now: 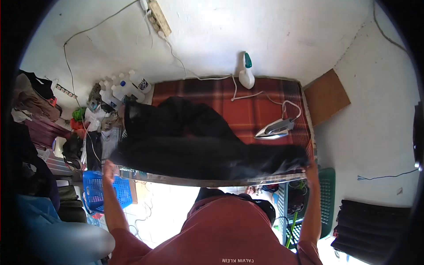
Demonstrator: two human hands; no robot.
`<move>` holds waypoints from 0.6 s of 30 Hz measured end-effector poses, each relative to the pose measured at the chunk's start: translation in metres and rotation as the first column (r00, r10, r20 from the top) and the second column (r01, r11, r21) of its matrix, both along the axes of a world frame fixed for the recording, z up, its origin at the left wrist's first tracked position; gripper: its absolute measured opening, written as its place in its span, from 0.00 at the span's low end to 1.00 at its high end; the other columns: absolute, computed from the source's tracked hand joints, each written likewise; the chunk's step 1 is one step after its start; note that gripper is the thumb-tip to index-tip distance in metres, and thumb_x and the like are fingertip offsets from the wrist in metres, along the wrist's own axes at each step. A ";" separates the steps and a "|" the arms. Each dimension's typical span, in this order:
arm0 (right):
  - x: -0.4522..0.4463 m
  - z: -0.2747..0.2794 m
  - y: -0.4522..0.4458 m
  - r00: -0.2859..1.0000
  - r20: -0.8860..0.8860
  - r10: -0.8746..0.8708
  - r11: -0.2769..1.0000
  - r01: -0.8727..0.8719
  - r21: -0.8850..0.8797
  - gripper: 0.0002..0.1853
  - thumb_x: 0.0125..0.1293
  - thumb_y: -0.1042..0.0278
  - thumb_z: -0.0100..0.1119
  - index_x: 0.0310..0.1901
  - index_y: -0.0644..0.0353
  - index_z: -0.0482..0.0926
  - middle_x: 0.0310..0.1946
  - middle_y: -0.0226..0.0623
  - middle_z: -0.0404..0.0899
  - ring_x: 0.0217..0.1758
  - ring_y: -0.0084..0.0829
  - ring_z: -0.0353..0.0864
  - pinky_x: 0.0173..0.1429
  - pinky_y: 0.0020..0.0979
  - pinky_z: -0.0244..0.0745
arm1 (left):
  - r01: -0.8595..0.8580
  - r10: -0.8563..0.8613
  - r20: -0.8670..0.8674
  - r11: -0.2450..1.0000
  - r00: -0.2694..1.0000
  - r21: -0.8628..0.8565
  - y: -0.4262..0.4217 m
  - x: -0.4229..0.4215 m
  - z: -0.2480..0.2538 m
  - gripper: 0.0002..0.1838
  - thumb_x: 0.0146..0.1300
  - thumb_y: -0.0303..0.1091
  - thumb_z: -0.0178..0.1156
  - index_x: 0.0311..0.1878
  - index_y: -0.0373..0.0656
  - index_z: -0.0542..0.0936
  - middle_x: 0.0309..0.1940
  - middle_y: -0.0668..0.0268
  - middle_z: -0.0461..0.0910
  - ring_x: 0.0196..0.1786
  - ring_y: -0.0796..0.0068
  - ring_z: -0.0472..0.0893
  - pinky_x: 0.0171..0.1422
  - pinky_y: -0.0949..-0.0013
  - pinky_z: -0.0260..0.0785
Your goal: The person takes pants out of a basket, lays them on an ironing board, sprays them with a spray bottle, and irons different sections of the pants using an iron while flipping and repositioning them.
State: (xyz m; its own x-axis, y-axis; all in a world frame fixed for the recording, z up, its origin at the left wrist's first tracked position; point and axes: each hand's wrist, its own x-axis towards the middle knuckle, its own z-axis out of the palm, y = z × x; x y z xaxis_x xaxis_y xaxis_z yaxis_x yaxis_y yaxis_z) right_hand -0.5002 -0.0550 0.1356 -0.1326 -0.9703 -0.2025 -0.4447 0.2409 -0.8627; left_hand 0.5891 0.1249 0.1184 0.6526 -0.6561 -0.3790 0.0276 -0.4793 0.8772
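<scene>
A large black garment (190,152) is stretched across the front of the red plaid ironing surface (238,106), part of it bunched up towards the back left. Its exact kind cannot be made out, and its front part is smeared by motion. My left hand (109,170) grips its left end at the front edge. At the opposite end, my right hand (312,170) is closed on the right corner. An iron (276,129) lies on the plaid cloth behind the garment's right half, its cord trailing to the back. Near the wall stands a white spray bottle (246,73) with a green top.
Several white bottles (128,88) and piled clothes (106,128) crowd the left. Below are a blue basket (95,190) and a green crate (326,198). Cardboard (327,97) leans at the right corner; a power strip (158,17) hangs on the wall. Dark folded cloths (371,229) sit lower right.
</scene>
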 end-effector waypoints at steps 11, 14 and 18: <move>0.012 -0.041 0.037 0.966 -0.123 0.228 0.938 -0.184 0.292 0.20 0.67 0.55 0.68 0.47 0.66 0.84 0.39 0.43 0.82 0.41 0.40 0.81 0.52 0.46 0.76 | -0.301 0.296 0.063 0.950 0.953 0.088 0.007 -0.169 -0.019 0.33 0.68 0.56 0.67 0.69 0.48 0.74 0.62 0.60 0.77 0.60 0.59 0.79 0.57 0.45 0.75; 0.020 -0.070 0.060 0.828 -0.543 0.138 0.979 -0.196 -0.050 0.25 0.64 0.52 0.72 0.48 0.70 0.86 0.52 0.53 0.79 0.57 0.50 0.79 0.59 0.50 0.75 | -0.309 0.309 0.096 0.951 0.946 -0.021 0.009 -0.153 -0.016 0.29 0.66 0.53 0.67 0.63 0.44 0.76 0.57 0.58 0.80 0.51 0.59 0.83 0.48 0.56 0.78; 0.041 -0.060 0.055 0.779 -0.626 -0.042 0.949 -0.166 -0.270 0.32 0.65 0.43 0.70 0.49 0.72 0.83 0.52 0.52 0.77 0.58 0.54 0.76 0.62 0.49 0.72 | -0.288 0.286 -0.071 0.958 0.955 -0.010 0.007 -0.122 -0.015 0.30 0.62 0.61 0.68 0.58 0.49 0.80 0.52 0.65 0.83 0.52 0.64 0.84 0.49 0.53 0.76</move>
State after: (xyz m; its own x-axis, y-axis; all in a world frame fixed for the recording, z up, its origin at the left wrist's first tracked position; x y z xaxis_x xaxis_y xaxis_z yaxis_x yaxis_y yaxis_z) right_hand -0.4591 -0.0004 0.0756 -0.0651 -0.9784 0.1964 -0.9081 -0.0235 -0.4181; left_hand 0.4675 0.1316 0.1029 0.7875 -0.4529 -0.4180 0.2218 -0.4246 0.8778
